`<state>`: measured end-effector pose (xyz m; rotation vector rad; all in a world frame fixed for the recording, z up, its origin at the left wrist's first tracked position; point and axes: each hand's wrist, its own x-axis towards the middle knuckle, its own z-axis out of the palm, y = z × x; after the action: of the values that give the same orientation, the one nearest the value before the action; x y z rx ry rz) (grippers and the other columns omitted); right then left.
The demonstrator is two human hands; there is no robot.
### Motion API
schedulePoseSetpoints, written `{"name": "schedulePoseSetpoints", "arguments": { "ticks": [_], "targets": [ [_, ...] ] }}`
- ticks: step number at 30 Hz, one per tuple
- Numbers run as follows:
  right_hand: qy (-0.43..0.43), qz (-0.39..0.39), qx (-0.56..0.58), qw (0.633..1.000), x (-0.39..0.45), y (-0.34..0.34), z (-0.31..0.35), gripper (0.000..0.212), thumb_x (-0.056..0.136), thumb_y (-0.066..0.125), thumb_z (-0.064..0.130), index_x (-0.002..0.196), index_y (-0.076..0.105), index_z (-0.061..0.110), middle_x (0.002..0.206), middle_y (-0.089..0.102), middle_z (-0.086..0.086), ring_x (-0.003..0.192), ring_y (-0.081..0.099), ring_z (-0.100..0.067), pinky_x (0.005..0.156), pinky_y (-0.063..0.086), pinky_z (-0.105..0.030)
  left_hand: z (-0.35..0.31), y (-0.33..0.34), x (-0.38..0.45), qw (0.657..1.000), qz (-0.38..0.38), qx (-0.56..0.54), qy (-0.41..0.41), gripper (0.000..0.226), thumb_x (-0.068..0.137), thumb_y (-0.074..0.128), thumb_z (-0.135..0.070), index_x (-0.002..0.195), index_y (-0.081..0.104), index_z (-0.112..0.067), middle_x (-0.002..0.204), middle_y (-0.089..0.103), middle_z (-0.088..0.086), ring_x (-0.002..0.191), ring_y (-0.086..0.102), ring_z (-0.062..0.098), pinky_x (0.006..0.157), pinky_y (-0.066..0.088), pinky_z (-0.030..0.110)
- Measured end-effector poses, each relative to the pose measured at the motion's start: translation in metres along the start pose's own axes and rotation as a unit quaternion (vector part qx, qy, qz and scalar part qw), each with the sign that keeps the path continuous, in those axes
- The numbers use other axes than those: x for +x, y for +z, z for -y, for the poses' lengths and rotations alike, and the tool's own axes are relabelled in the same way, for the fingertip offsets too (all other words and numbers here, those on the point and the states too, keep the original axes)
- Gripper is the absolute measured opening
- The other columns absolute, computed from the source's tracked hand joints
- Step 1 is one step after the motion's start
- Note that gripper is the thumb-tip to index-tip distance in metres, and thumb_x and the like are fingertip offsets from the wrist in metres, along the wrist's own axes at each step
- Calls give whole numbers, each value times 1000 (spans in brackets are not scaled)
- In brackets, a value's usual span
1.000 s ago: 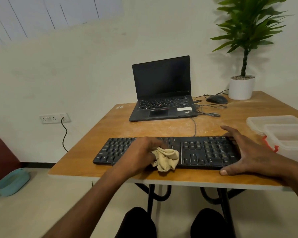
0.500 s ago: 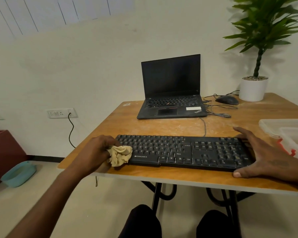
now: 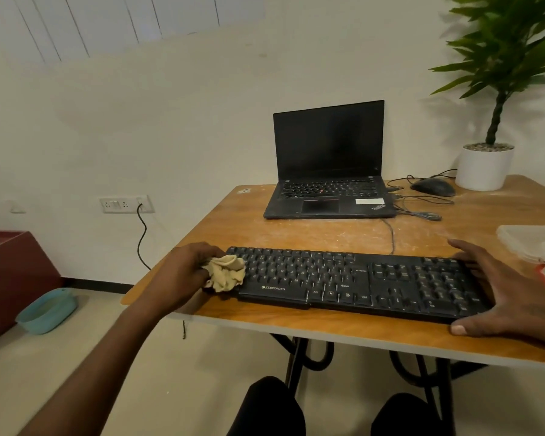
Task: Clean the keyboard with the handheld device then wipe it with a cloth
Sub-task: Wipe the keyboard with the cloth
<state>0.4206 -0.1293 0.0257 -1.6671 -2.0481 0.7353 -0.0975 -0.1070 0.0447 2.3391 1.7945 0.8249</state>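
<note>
Keyboard, black and full-width with a number pad at its right end, lies along the near edge of a worn wooden tabletop, its keys lettered in faint white and a small white brand mark printed on the near left rim. Left hand grips a crumpled tan cloth, fingers curled round the wad, which is pressed against the keyboard's left end and overlaps its outermost keys. Right hand rests over the keyboard's right end with fingers straight and spread, the thumb on the tabletop at the near edge and the other fingers reaching across the far right corner. A thin cable runs from the keyboard's far edge toward the back of the tabletop.

Farther back sits an open black laptop with a dark screen. To its right lie a black mouse and loose cables, and beyond them a green plant in a white pot at the far right corner. Clear plastic containers with a red clasp stand at the right edge, just beside the right hand. On the floor at left is a light blue bowl beside a dark red box, and a wall socket with a black cord plugged in.
</note>
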Motion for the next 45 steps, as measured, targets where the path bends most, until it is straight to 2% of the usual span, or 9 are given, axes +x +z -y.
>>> {"name": "schedulePoseSetpoints", "arguments": {
  "ticks": [3,7,11,14,20,27,31,37,45],
  "targets": [
    [0,2,4,1000,2,1,-4,139,31,93,74,137,3,76,143,33,19,126,40,-9,101,42,-34,-1,6,22,1000,-15,11,-13,48,77,61,15,112,76,-16,102,72,0,94,65,20,82,55,44],
    [-5,5,2,1000,4,1,-6,139,32,93,73,138,4,75,140,34,21,127,42,-10,96,42,-30,3,16,49,998,-38,23,-35,43,80,63,9,112,77,-15,107,75,6,99,68,28,84,55,42],
    [-16,6,2,1000,3,0,-3,136,32,91,77,137,3,76,142,33,22,127,41,-8,99,41,-28,3,26,63,995,-72,32,-68,35,87,64,2,115,76,-16,111,76,8,102,67,29,81,52,37],
    [-27,14,15,999,-1,0,0,134,35,89,78,138,4,74,143,32,21,129,41,-8,102,41,-29,-1,35,70,995,-58,37,-65,35,89,61,2,116,76,-16,113,76,6,104,67,27,76,43,30],
    [-27,24,35,999,-6,0,2,134,39,90,75,144,6,68,145,33,19,130,40,-7,103,41,-28,-25,50,85,998,-23,27,-52,33,94,61,-3,121,75,-16,117,75,4,107,66,21,82,45,30],
    [-22,22,43,999,-10,-2,4,136,42,90,74,147,4,64,142,31,23,123,39,1,93,37,-17,-93,85,108,999,44,13,15,30,95,63,-9,120,75,-22,111,77,4,101,67,21,82,51,32],
    [-19,26,41,999,-10,-2,3,136,43,90,74,147,2,65,141,31,23,125,38,-2,97,38,-22,-140,110,116,996,59,-7,64,30,96,65,-13,123,74,-21,113,77,2,100,68,18,82,52,31],
    [-16,28,38,999,-10,-4,1,136,46,90,71,147,0,64,140,27,25,125,36,-2,97,36,-23,-196,139,122,991,72,-26,114,27,93,68,-16,116,76,-26,108,78,-3,100,69,16,79,51,29],
    [-12,15,52,998,-11,-4,4,143,44,94,67,145,-7,66,158,26,11,136,36,-10,114,39,-37,-245,162,127,983,89,-49,150,16,91,72,-26,105,71,-34,104,74,-9,97,65,13,74,48,33]
  ]
}}
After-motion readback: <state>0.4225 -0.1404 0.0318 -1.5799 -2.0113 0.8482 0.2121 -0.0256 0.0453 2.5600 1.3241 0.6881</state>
